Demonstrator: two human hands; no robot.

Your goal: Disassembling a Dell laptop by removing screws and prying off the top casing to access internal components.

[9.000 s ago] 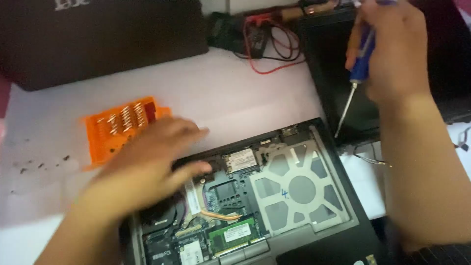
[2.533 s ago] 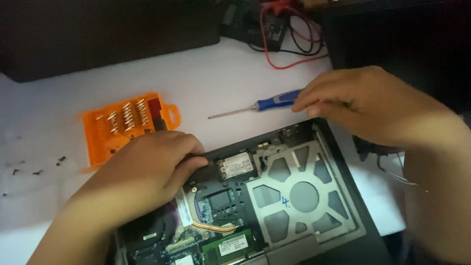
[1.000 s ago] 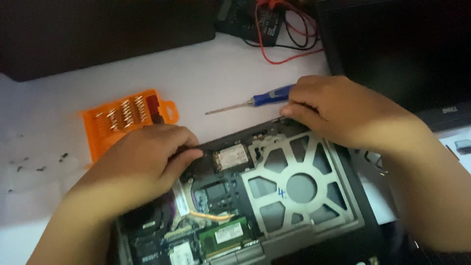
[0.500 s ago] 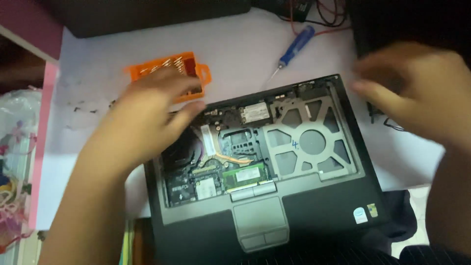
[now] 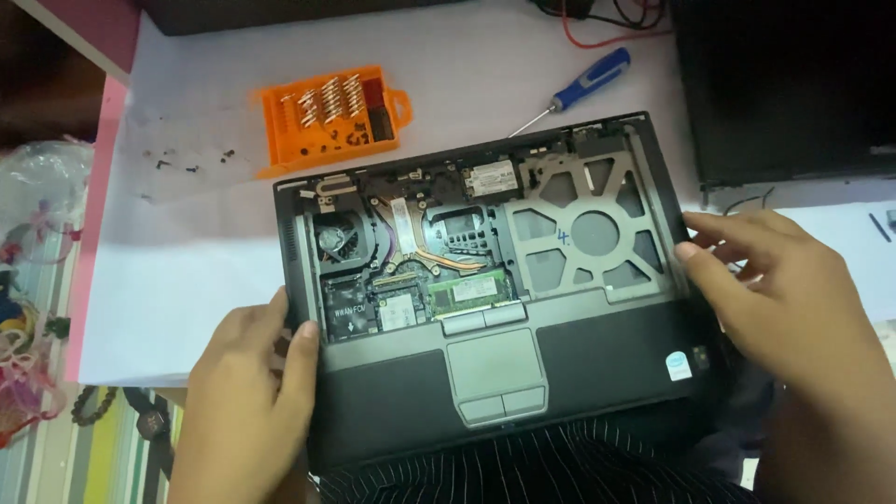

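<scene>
A black laptop base (image 5: 597,359) lies in front of me with its keyboard removed, so the fan, copper heat pipe, green boards and a silver metal frame show. My left hand (image 5: 247,392) grips its left edge, thumb on the palm rest. Fingers of my right hand (image 5: 779,299) rest against its right edge. A blue-handled screwdriver (image 5: 579,89) lies on the table beyond the laptop, apart from both hands.
An orange bit case (image 5: 327,117) sits at the back left, with several small loose screws (image 5: 191,161) on the white sheet (image 5: 187,271) beside it. A black screen panel (image 5: 784,84) is at the right, red wires (image 5: 607,33) behind. A plastic bag (image 5: 33,271) lies past the pink table edge.
Both hands have left the laptop's back part and dropped to its side edges. The view has pulled back, so the whole base shows. The screwdriver stays on the table.
</scene>
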